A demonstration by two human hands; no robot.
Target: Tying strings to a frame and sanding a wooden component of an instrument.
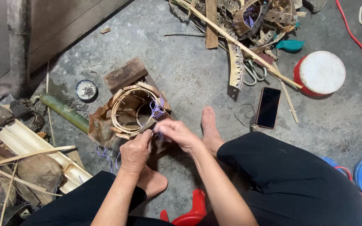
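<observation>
Roughly halfway: round woven bamboo-strip frame (pixel 131 111) already looped, purple string (pixel 156 109) partly tied at near rim; left hand (pixel 135 151) and right hand (pixel 176 134) both pinching string, binding unfinished.

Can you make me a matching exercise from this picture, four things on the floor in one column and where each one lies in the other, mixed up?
Things:
1. bamboo ring
2. phone
3. small dish of nails
4. round red container with white lid

Places:
A. far right, beyond the phone
B. left of the ring, near the green bamboo stalk
C. right of the bare foot, screen dark
D. just ahead of both hands, left hand and right hand, with purple string on it

Pairs: 1-D, 2-C, 3-B, 4-A
</observation>
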